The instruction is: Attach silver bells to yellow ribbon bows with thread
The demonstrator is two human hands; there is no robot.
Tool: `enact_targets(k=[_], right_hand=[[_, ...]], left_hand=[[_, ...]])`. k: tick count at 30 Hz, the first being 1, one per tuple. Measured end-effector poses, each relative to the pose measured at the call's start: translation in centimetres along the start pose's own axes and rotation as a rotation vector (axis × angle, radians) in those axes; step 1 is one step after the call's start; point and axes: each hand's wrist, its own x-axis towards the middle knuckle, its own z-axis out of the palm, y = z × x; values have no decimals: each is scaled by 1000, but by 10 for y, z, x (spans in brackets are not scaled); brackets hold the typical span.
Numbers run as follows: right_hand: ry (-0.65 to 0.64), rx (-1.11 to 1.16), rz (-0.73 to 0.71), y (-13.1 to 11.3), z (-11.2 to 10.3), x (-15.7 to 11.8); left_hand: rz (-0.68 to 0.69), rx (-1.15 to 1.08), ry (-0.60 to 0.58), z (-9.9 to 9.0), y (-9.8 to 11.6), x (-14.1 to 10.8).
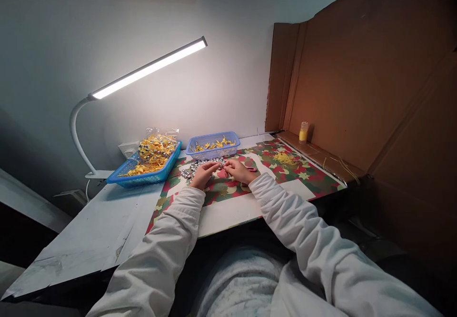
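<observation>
My left hand (205, 175) and my right hand (238, 171) meet over the patterned mat, fingertips pinched close together. Whatever lies between the fingers is too small to make out. Just behind and left of them is a pile of shiny silver beads (188, 173), partly covered by my left hand. By my right hand a pink loop-shaped handle (252, 169) shows, the rest of it hidden. Beyond the beads stands a light blue basket (213, 154) with yellow pieces in it.
A brighter blue basket (143, 180) with yellow pieces and a clear bag stands left, near a lit lamp (150, 68). Yellow strands (285, 159) lie right on the camouflage mat (228, 194). A small yellow bottle (303, 133) stands by the cardboard wall (357, 79).
</observation>
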Motion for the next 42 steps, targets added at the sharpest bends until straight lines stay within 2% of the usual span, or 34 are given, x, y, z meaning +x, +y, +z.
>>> enact_targets(k=[3,6,8,12,16,21,24,27,30,37,42], right_hand=[[-24,10,-11,-1,0,-2],[-57,21,-3,-3,0,-3],[-32,13,-3,-4,0,-3],[68,-52,-82,-4,-2,-1],[92,-89,-131,-3,-3,0],[178,97,-147,-14,-5,0],[222,242,-155,-24,-6,0],[231,287,-146,-29,-7,0],[210,292,-136,-31,-7,-1],[223,332,-105,-32,-10,-2],[340,412,-89,-32,-20,-3]], left_hand=[[-17,7,4,0,0,0],[-15,-20,-75,0,2,-2],[8,-30,-102,1,3,-3],[117,6,-26,3,4,-3],[198,99,14,2,3,-1],[243,272,-57,2,-6,1],[289,525,-174,4,-13,0],[351,703,-284,7,-15,-2],[406,798,-281,11,-15,-3],[433,921,-286,21,-14,-4],[401,825,-279,19,-16,-4]])
